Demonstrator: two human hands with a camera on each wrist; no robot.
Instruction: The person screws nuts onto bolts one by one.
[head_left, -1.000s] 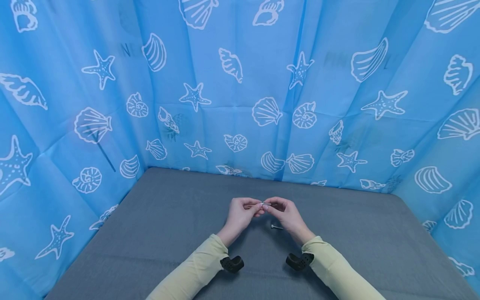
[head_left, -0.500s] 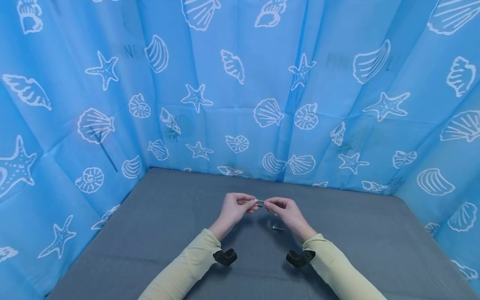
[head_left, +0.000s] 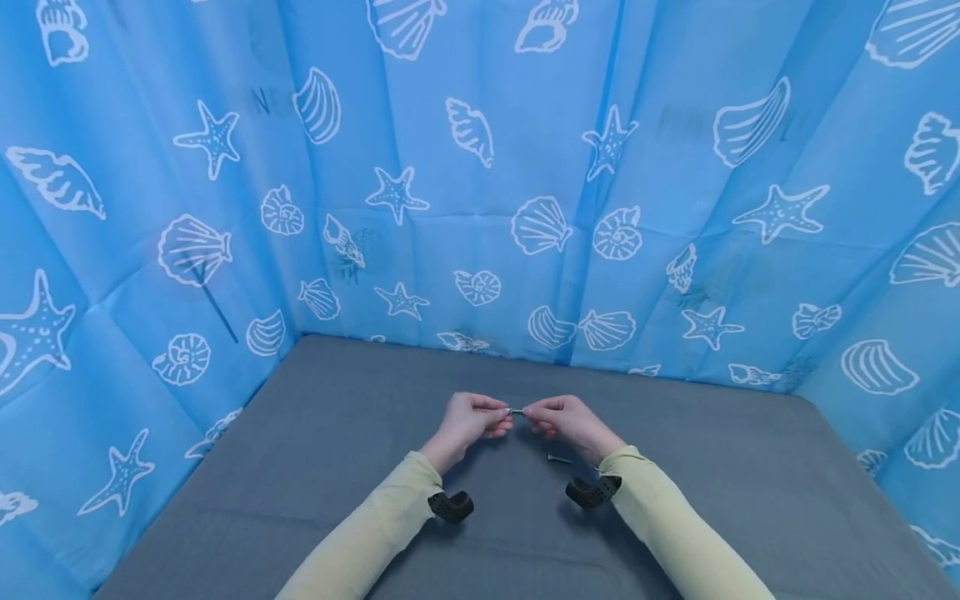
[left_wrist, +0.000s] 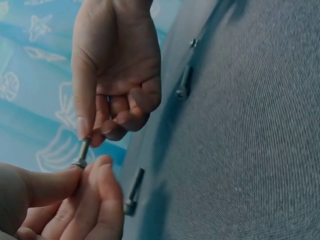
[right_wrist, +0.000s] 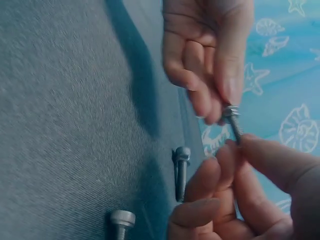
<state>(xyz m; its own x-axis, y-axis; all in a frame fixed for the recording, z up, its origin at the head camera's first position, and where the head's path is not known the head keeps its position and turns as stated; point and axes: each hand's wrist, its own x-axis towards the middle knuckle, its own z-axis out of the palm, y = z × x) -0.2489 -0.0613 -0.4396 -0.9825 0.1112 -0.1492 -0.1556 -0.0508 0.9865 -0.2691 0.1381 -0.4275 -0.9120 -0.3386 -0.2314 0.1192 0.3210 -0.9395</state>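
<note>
Both hands meet above the grey table at a small metal bolt (right_wrist: 237, 127). My left hand (head_left: 464, 425) pinches one end between thumb and fingertips, right at a ridged, nut-like ring (right_wrist: 231, 111). At the other end of the threaded shank, thumb and finger of my right hand (head_left: 572, 425) pinch the tip. The fingertips hide both ends of the bolt. A second bolt (head_left: 558, 458) lies on the table near the right wrist. Another bolt (right_wrist: 181, 172), with a collar under its head, lies beyond the hands.
The table (head_left: 360, 467) has a grey cloth surface. A small metal nut-like piece (left_wrist: 193, 43) lies past the second bolt in the left wrist view. Blue curtains (head_left: 465, 167) with white shell prints hang behind and at the sides. Each wrist carries a black camera mount (head_left: 451, 506).
The left hand first drew left, baring more of the bolt's shank between the hands. Since then the hands have come slightly closer, and the right hand's other fingers have curled lower.
</note>
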